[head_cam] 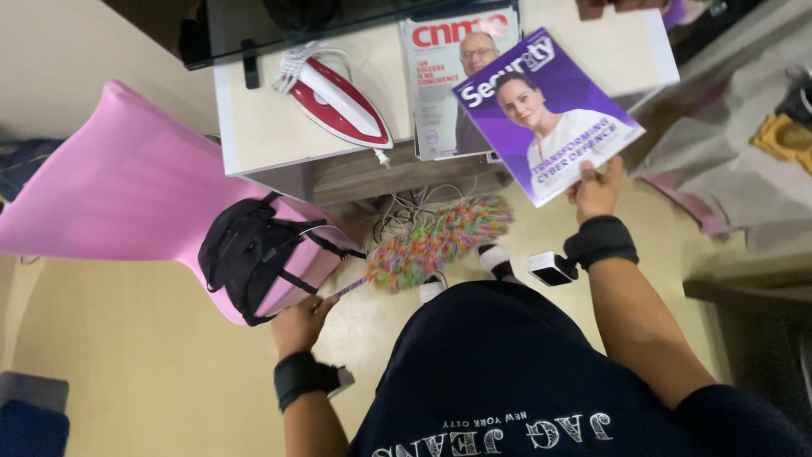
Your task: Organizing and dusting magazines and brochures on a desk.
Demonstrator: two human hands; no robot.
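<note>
My right hand grips the lower corner of a purple magazine and holds it tilted above the edge of a white cabinet top. My left hand is closed on the handle of a multicoloured fluffy duster, whose head points towards the gap under the cabinet top. A second magazine with a red-and-white cover lies flat on the cabinet, partly under the purple one. Both wrists wear black bands.
A red and white clothes iron lies on the cabinet with its cord coiled behind it. A pink chair stands at the left with a black bag on its seat. Cables hang under the cabinet. Grey fabric lies at the right.
</note>
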